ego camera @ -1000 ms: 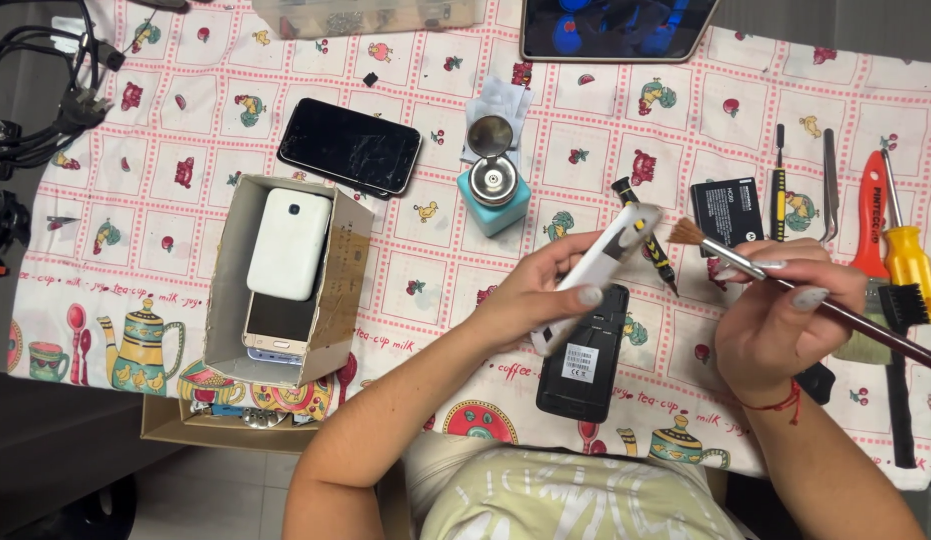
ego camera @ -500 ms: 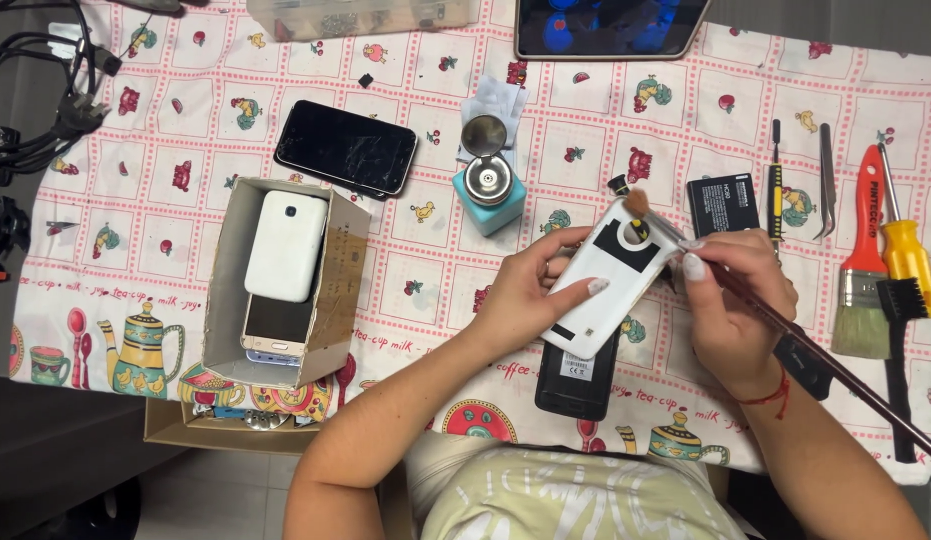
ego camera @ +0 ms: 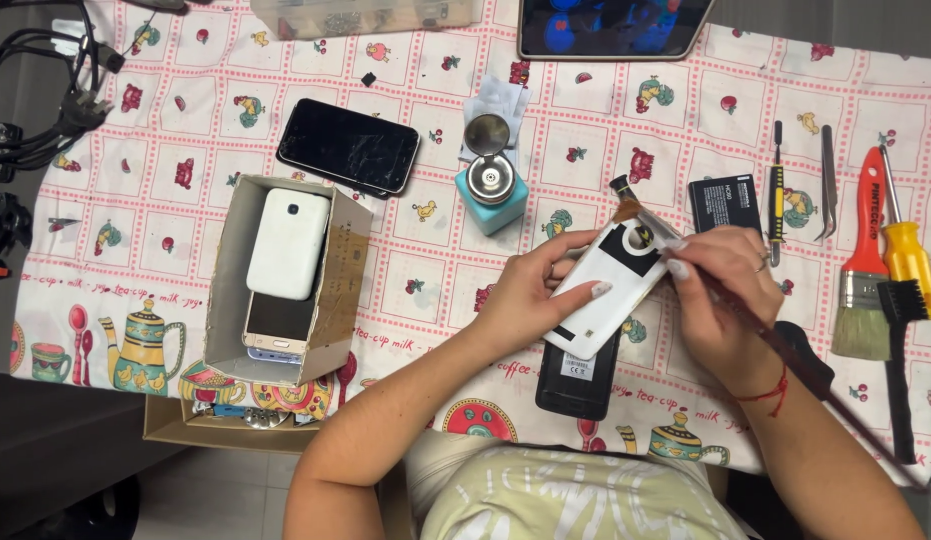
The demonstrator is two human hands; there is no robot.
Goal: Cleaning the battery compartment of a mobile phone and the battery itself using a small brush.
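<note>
My left hand holds a white phone back cover tilted above a black phone lying on the table. My right hand grips a thin, long-handled brush, and its bristle tip rests at the cover's upper end, by the camera cutout. The brush handle runs down to the right past my wrist.
A teal dispenser bottle and a black smartphone lie further back. A cardboard box with white phones stands at left. A battery, screwdriver, tweezers and paintbrushes lie at right. A tablet sits at the top.
My left hand turned the white cover from edge-on to face up. My right hand moved left, bringing the brush tip onto the cover's top end.
</note>
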